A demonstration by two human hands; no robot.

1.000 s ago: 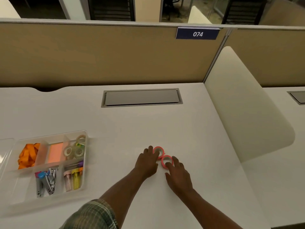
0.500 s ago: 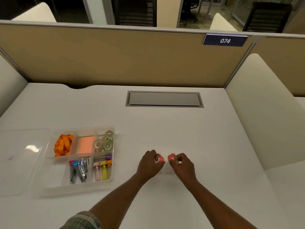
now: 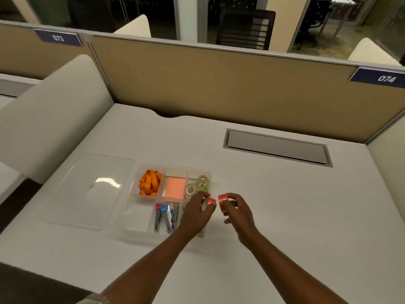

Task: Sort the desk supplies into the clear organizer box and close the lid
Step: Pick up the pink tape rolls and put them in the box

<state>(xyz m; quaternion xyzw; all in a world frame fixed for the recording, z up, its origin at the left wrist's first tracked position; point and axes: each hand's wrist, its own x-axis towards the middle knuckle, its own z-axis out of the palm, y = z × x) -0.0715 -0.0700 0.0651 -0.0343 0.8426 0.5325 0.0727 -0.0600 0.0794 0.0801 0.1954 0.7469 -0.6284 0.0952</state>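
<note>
The left hand (image 3: 197,212) pinched one pink tape roll (image 3: 210,200) and the right hand (image 3: 237,210) pinched the other pink roll (image 3: 223,197). Both rolls were off the desk (image 3: 285,216) and just beside each other, probably so that they could go in together. The left hand hung over the right edge of the clear box (image 3: 140,216). Just beyond its fingertips was a compartment of pale tape rolls (image 3: 196,187), the likely home for the pair. Further left were a pink notepad (image 3: 175,187) and orange strips (image 3: 151,182), with small metal tools (image 3: 166,216) nearer the wrist. The lid (image 3: 87,189) lay flat beyond the box, left of both hands.
</note>
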